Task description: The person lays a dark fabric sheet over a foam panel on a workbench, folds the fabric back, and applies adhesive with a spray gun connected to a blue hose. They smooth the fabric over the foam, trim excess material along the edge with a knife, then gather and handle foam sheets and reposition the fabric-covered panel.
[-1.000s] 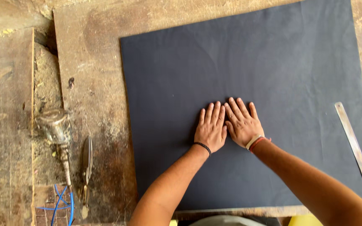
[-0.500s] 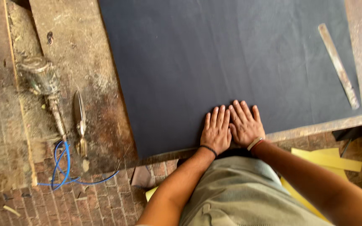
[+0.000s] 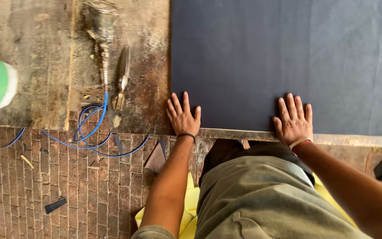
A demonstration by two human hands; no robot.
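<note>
Neither grip closes on anything: left hand [image 3: 183, 116] and right hand [image 3: 293, 120] press flat, fingers spread, on the near edge of the dark sheet [image 3: 288, 62], which already lies smooth on the table [image 3: 45, 79].

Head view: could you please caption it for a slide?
Left hand and right hand flat on dark sheet at bench edge.

1. Views: one, head-worn, so no second view shares any of the scene.
2. Direction: looks steeply down over the person's own torso and forearms.
3. Nearness: close; the left hand [image 3: 183, 116] and right hand [image 3: 293, 120] lie mid-frame.
4. Coverage: near edge of the workbench [image 3: 45, 66], the dark sheet [image 3: 288, 53] cut off at top and right, brick floor [image 3: 45, 186] below.
</note>
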